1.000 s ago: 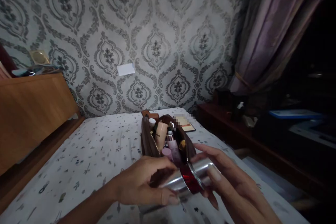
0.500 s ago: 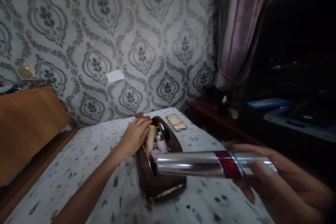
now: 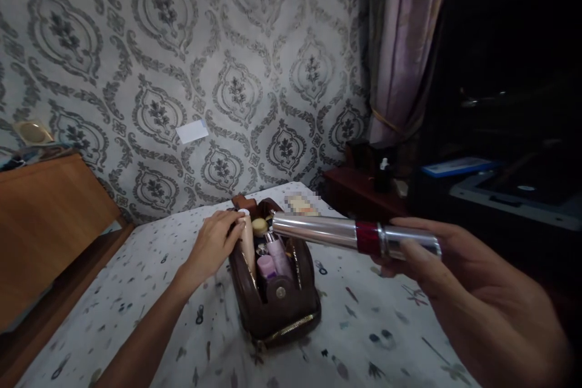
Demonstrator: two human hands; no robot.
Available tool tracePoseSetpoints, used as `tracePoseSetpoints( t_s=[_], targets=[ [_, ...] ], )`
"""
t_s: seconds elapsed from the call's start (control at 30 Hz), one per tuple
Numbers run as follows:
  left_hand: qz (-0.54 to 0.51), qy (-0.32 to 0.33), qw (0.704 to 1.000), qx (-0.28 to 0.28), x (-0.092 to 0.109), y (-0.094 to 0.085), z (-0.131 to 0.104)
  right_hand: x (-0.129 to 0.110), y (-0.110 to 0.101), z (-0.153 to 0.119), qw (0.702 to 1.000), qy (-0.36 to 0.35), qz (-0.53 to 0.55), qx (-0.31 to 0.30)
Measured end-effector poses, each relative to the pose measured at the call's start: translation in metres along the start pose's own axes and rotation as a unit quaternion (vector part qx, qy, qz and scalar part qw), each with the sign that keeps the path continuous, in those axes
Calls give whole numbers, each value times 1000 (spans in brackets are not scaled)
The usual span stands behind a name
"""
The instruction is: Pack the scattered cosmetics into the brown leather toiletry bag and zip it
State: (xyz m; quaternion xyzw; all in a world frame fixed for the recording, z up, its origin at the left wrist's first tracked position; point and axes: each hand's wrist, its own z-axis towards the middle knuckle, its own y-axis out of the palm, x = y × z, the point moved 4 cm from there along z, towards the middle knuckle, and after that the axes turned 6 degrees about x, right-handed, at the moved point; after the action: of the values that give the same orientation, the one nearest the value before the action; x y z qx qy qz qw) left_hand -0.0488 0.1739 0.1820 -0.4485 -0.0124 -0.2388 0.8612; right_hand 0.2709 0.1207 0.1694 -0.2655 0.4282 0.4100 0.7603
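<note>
A brown zippered bag (image 3: pixel 291 315) lies unzipped on the bed, with its mouth spread wide. Inside it are a beige tube (image 3: pixel 248 245), a lilac bottle (image 3: pixel 278 254), a pink-capped container (image 3: pixel 266 266) and a round yellowish item (image 3: pixel 260 227). My left hand (image 3: pixel 211 245) is closed on the bag's left rim, its thumb and fingertips against the upper end of the beige tube. In my right hand (image 3: pixel 454 273) is a silver cylinder with a red band (image 3: pixel 318 230), held almost level. Its free end hangs over the far part of the bag's opening.
A patterned white sheet (image 3: pixel 364 327) covers the bed. Behind the bag lies a flat, blurred item (image 3: pixel 302 205). A wooden headboard-like panel (image 3: pixel 45 212) stands at left, a dark red bedside surface (image 3: pixel 359 191) at back right. Patterned wallpaper (image 3: pixel 236 42) rises behind.
The silver cylinder has moved up and away from me, from the bag's near part to its far part. My left hand has shifted left, uncovering more of the beige tube.
</note>
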Motion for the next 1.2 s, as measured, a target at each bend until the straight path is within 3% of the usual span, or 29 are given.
tracePoseSetpoints(
  t_s=[0.3,0.6,0.77,0.97,1.2],
  targets=[
    [-42,1,999,15,-3,3,-3,-21,44,13,991,-49,69,-102],
    [-45,-1,999,21,-11,3,-9,-10,105,26,960,-250,7,-124],
    [-50,-7,998,24,-12,4,-8,-9,131,30,938,-304,-19,-164],
    [-54,-2,998,25,-13,5,-9,-5,150,27,917,-306,-93,-238],
    [-56,-7,998,18,-11,5,-8,-6,153,25,907,-308,-139,-253]
  ],
)
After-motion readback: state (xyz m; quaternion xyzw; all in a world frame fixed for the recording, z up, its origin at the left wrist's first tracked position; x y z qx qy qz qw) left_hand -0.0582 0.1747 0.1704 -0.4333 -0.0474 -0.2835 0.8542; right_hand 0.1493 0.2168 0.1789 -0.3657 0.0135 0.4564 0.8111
